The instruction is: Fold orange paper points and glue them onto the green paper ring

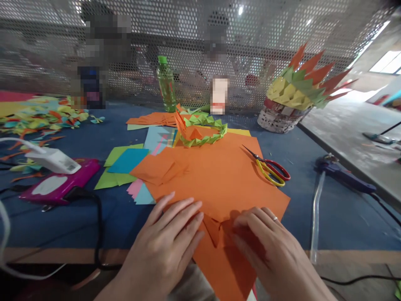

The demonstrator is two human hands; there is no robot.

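My left hand (172,234) lies with its fingers stretched out over the near part of the orange paper. Between my hands is a small folded orange paper piece (214,234) with a downward point. My right hand (261,234), a ring on one finger, has its fingers curled together at this piece's right side; the fingertips are partly hidden. Large orange paper sheets (225,179) lie beneath, hanging over the table's front edge. Scissors (266,167) with red and yellow handles rest on them at the right. Behind stands a ring of folded green paper (206,129) with orange points.
At left are a pink power strip (62,179) with a white charger (52,156) and several coloured paper sheets (128,161). A glue gun (344,175) with a clear glue stick (317,221) lies right. A bottle (166,85) and a paper-spiked pot (282,113) stand behind.
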